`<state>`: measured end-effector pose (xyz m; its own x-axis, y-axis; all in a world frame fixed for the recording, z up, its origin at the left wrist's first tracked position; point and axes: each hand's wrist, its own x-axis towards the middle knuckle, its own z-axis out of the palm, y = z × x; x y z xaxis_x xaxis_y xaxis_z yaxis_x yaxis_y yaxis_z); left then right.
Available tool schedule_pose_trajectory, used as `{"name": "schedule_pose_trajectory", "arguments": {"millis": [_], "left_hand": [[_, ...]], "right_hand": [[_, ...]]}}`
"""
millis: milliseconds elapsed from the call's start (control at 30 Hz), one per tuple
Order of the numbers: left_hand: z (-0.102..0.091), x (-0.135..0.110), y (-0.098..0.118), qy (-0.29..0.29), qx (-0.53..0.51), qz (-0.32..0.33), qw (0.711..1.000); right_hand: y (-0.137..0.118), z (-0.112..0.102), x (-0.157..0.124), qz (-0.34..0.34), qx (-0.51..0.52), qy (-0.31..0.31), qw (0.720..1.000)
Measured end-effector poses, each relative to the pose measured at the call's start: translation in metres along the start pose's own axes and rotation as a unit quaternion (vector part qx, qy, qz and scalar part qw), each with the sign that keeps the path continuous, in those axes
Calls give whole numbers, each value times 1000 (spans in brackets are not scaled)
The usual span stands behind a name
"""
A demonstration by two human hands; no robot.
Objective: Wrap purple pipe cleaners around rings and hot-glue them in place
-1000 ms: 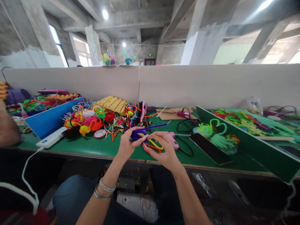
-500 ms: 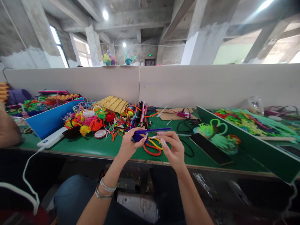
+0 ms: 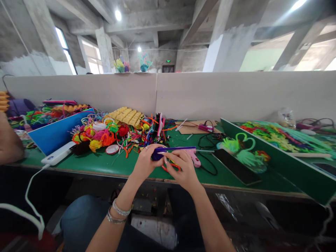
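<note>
Plainly, the left hand [image 3: 143, 165] clamps a rounded purple bundle [image 3: 156, 154] with one straight strand [image 3: 173, 149], the right hand's grip [image 3: 184, 170] unclear.

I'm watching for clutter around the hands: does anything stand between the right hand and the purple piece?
Nothing visible: the right hand is right at the purple piece, which the left hand holds. The pink glue gun lies beyond the right hand, not between.

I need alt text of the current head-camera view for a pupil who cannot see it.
A person's left hand holds a purple bundle, with the right hand at its side, over a green worktable. Behind lies a pink glue gun; colourful craft pieces are heaped left, a dark-screened device and green swan figures right.
</note>
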<state>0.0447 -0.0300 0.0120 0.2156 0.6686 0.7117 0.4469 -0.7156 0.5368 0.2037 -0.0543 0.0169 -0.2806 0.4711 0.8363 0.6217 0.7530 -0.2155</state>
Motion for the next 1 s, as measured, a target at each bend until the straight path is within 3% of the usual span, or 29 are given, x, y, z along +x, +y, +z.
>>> {"name": "schedule_pose_trajectory", "arguments": {"millis": [600,800,1000], "left_hand": [[0,-2,-1,-9,22,7,1000],[-2,1,6,21,-41,-16,999],[2,1,-1,80,-193,-117,971]], "right_hand": [[0,-1,-1,-30,-50,-30,998],[0,-2,-3,-5,43,50,998],[7,-1,-3,34,106,82,990]]}}
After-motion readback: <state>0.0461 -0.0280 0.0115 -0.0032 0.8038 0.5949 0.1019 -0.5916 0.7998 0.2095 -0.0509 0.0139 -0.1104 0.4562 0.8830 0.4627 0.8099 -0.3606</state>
